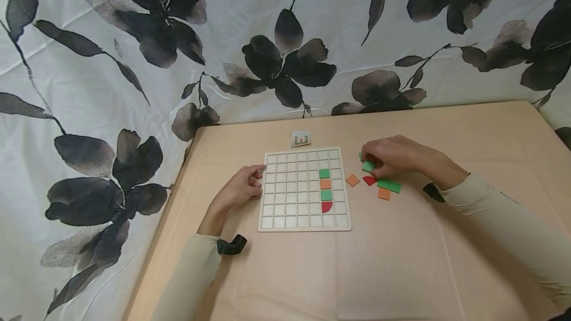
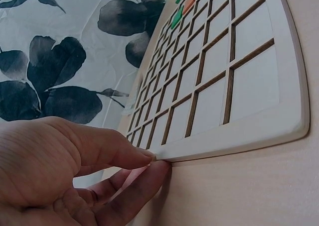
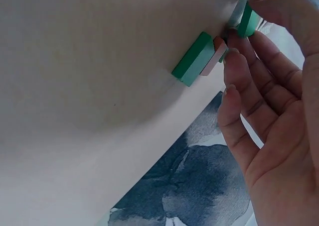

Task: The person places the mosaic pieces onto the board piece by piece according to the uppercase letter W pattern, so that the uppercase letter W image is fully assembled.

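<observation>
A white grid board (image 1: 291,207) lies on the table with a column of tiles in it: a green square (image 1: 324,173), an orange square (image 1: 325,184), another green square and a red rounded piece (image 1: 327,207). My left hand (image 1: 238,188) pinches the board's left edge, thumb on top, as the left wrist view shows. Over the loose pieces right of the board, my right hand (image 1: 397,156) holds a green square tile (image 3: 247,21) between thumb and fingers. Beneath and beside it lie green tiles (image 1: 394,187), orange tiles (image 1: 384,193) and a red piece (image 1: 369,180).
A small card (image 1: 301,138) with a printed grid lies behind the board. The wooden table (image 1: 401,271) ends at the back and left against a white cloth (image 1: 232,24) with dark flowers. One orange tile (image 1: 352,180) lies close to the board's right edge.
</observation>
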A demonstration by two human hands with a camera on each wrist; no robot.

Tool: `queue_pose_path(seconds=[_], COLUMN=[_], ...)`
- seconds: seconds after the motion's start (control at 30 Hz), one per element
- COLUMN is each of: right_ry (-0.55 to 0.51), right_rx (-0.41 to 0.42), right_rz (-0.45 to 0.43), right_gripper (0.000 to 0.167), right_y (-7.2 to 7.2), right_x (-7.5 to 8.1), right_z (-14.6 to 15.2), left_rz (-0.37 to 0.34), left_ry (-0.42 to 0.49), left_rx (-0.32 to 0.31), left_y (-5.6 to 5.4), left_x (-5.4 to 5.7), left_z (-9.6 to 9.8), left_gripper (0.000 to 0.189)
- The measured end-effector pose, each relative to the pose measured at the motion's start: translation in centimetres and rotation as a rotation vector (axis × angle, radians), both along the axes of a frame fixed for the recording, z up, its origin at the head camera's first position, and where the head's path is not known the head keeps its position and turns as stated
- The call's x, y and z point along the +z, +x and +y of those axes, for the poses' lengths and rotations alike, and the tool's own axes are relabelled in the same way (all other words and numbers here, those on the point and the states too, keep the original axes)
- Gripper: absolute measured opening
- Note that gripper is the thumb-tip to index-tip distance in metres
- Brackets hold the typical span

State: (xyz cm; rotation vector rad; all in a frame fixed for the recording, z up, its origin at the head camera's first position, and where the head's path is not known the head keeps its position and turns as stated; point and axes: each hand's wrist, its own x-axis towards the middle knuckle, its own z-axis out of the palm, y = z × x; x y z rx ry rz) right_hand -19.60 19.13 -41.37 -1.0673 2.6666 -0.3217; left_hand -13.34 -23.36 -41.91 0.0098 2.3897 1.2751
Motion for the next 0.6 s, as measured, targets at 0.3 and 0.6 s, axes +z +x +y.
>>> queue_pose_path(seconds=[0.3, 0.6], right_ry=[0.019, 0.007], right_rx=[0.008, 0.020], right_rz=[0.061, 0.065], right_gripper=[0.028, 0.030], right_y=[0.17, -0.05], right_x=[-0.06, 0.05], right_z=[-0.16, -0.08], left_rz=[-0.009, 0.002], left_ry=[0.004, -0.014], left_rx=[0.003, 0.003], left_y=[-0.08, -0.13], left_x=[-0.09, 0.02], left_z=[0.02, 0.11], left_gripper=[0.069, 0.068])
